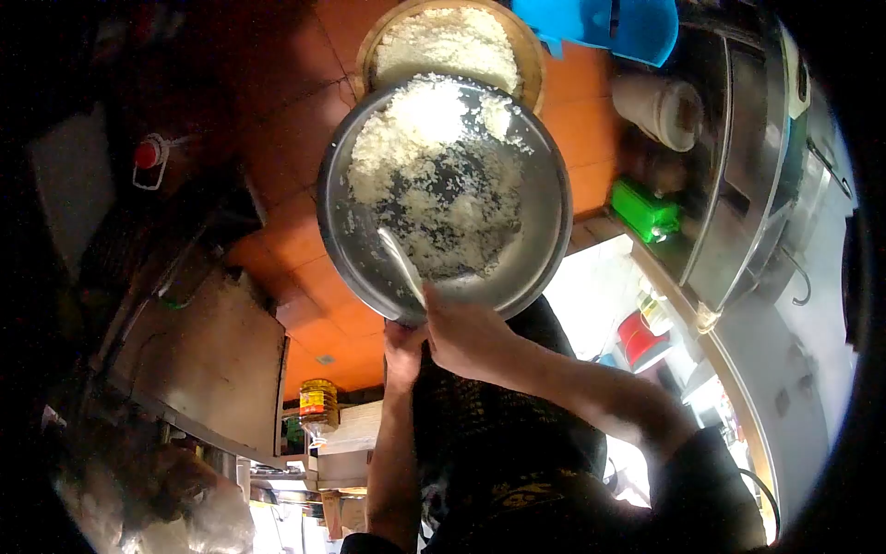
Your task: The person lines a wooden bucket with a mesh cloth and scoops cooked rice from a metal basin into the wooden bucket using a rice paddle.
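Note:
A wide metal bowl is tilted in front of me, with cooked white rice heaped at its far side and loose grains scattered over its bottom. My left hand is closed on the near rim, its fingers partly hidden under the bowl. In my closed right hand is a slim pale serving utensil, its end reaching inside the bowl near the left wall; its exact kind is unclear. Just beyond, partly covered by the bowl, stands a round wooden tub filled with more white rice.
Orange floor tiles lie below. A blue plastic container stands at the back right, near a white bucket and a green box. Metal cabinets line the right. An oil bottle is at lower left, below a worktop.

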`<action>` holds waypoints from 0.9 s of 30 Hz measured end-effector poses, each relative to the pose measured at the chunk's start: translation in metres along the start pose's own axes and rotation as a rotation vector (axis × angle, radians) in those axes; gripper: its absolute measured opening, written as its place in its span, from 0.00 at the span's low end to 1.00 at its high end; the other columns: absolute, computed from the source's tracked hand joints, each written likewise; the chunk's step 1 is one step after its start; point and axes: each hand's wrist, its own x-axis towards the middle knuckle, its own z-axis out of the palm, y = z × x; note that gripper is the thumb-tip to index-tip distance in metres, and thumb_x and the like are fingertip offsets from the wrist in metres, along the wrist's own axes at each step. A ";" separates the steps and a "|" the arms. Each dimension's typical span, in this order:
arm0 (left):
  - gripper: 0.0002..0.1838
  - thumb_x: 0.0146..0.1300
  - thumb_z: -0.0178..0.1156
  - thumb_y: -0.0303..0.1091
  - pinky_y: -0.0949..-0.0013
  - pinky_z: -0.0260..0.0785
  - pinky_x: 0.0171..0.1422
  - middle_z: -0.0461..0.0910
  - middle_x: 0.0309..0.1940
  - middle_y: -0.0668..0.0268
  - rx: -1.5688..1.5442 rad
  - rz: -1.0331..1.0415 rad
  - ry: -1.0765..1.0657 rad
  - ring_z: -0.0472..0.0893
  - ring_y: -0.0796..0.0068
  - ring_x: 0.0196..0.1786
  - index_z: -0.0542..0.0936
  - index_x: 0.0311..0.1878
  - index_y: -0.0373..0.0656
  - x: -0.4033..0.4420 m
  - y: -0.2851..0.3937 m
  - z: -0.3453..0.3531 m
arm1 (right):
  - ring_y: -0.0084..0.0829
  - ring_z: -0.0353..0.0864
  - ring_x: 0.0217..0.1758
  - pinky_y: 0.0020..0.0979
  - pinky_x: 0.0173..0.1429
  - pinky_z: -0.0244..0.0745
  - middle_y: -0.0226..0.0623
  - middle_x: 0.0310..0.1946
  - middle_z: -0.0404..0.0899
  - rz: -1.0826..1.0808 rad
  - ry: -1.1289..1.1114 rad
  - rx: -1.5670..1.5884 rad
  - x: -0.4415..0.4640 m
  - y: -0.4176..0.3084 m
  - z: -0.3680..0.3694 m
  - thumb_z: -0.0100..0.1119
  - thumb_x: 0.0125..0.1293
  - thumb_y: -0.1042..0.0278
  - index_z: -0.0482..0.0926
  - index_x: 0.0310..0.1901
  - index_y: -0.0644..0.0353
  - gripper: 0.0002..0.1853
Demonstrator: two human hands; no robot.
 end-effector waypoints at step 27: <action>0.17 0.55 0.62 0.20 0.67 0.70 0.55 0.78 0.46 0.64 -0.081 0.095 0.156 0.76 0.71 0.50 0.75 0.49 0.37 -0.004 -0.017 0.023 | 0.30 0.75 0.23 0.30 0.26 0.71 0.40 0.31 0.77 0.680 -0.043 0.822 0.063 0.057 -0.060 0.51 0.65 0.68 0.73 0.46 0.67 0.12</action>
